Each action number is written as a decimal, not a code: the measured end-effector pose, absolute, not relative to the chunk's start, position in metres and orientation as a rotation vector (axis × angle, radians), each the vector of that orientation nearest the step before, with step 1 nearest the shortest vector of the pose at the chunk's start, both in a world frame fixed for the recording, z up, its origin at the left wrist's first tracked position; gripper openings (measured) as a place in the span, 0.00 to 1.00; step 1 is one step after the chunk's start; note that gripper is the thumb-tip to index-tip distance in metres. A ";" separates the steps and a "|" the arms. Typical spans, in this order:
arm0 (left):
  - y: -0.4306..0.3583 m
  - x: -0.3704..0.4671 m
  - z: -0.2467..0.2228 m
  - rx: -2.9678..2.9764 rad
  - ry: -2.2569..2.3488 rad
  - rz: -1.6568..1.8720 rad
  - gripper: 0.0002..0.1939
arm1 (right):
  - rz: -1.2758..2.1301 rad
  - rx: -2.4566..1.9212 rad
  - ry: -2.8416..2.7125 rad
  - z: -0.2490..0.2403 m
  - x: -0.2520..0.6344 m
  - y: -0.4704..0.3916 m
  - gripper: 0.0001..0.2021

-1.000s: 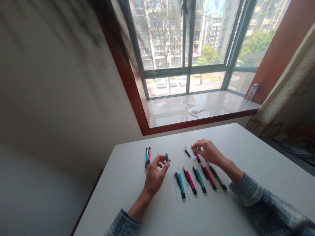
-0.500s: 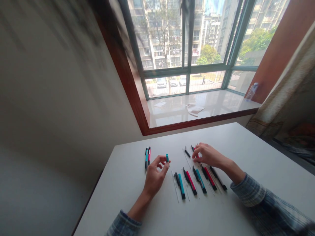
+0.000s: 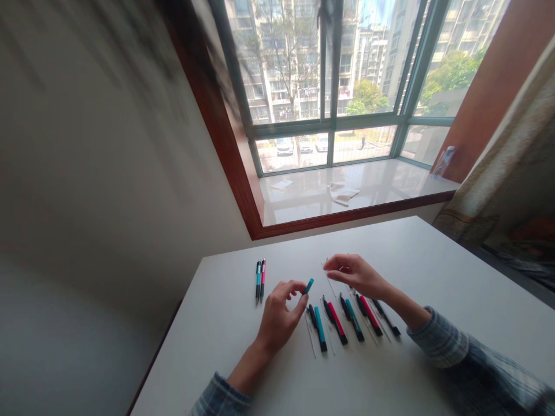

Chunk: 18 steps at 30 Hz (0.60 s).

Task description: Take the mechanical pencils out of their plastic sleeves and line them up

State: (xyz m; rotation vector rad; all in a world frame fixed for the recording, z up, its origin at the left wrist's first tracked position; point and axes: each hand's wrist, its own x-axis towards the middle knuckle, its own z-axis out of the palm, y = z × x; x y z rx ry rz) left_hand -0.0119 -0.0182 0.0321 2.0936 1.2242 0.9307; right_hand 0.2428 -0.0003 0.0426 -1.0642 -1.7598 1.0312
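Observation:
My left hand (image 3: 281,318) pinches a short teal pen barrel (image 3: 309,285) upright but tilted, above the table. My right hand (image 3: 358,274) is curled low over the far end of a thin pen refill (image 3: 332,287). Its thumb and fingertips are close together, and what is between them is hidden. Nearer to me lies a row of pen parts: a teal barrel (image 3: 319,328), a red barrel (image 3: 337,322), another teal barrel (image 3: 354,319), another red barrel (image 3: 369,315) and a black barrel (image 3: 387,318). Black upper pieces and thin refills lie beside them.
Two whole pens, a teal one (image 3: 258,280) and a red one (image 3: 262,280), lie side by side at the left of the white table (image 3: 277,387). Behind it, the windowsill (image 3: 299,202) holds papers (image 3: 342,193) and a clear bottle (image 3: 443,162). A curtain (image 3: 489,167) hangs at right.
My left hand has moved right with the teal barrel, which tilts more. My right hand has shifted left, over where a small black piece lay; that piece is now out of sight.

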 end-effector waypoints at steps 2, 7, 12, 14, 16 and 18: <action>-0.019 -0.011 0.034 2.113 1.200 0.901 0.06 | 1.104 -0.993 -1.724 0.044 0.234 -0.004 0.17; -0.020 -0.010 0.036 2.136 1.169 0.857 0.05 | 1.132 -0.931 -1.586 0.045 0.220 -0.012 0.15; -0.019 -0.011 0.035 2.133 1.145 0.849 0.06 | 1.122 -0.923 -1.573 0.043 0.217 -0.015 0.13; -0.019 -0.011 0.036 2.121 1.142 0.862 0.06 | 1.122 -0.918 -1.612 0.043 0.217 -0.015 0.13; -0.020 -0.010 0.037 2.110 1.134 0.878 0.06 | 1.120 -0.912 -1.647 0.043 0.216 -0.015 0.13; -0.020 -0.010 0.039 2.109 1.118 0.884 0.06 | 1.115 -0.910 -1.675 0.042 0.215 -0.015 0.13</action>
